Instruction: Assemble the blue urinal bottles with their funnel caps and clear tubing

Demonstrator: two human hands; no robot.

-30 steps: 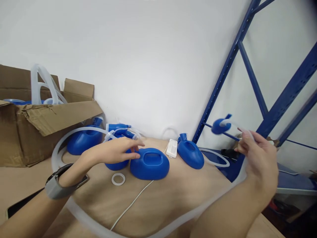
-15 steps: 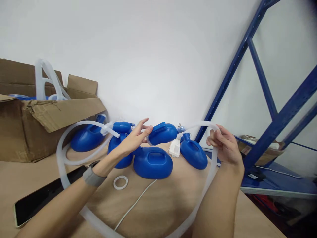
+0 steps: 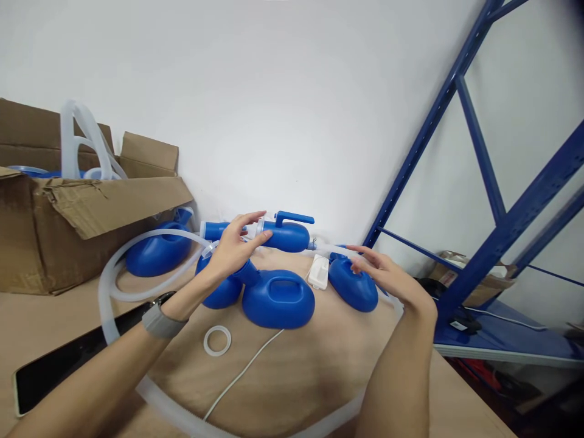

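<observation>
A blue plastic cup with a side handle (image 3: 287,236) lies on its side above the table, its white rim to the left. My left hand (image 3: 237,246) holds it at that rim, thumb on the blue wall and fingers over the top. From its narrow right end runs a translucent hose (image 3: 335,249). My right hand (image 3: 387,274) has this hose between thumb and fingers, partly hidden by the hand. Below my left hand stands a blue jug with a moulded handle (image 3: 279,310). Another blue jug (image 3: 353,286) is just behind my right fingers.
An open cardboard box (image 3: 82,231) with hoses and blue parts stands at left. A white ring (image 3: 218,340), a thin white cable (image 3: 246,368), a small white device (image 3: 319,272) and a dark tablet-like slab (image 3: 59,371) lie on the table. Blue metal shelving (image 3: 483,152) rises at right.
The cup has turned so its handle is now on top, and it has shifted slightly left. My right hand has moved left along the hose toward the cup, its fingers straighter.
</observation>
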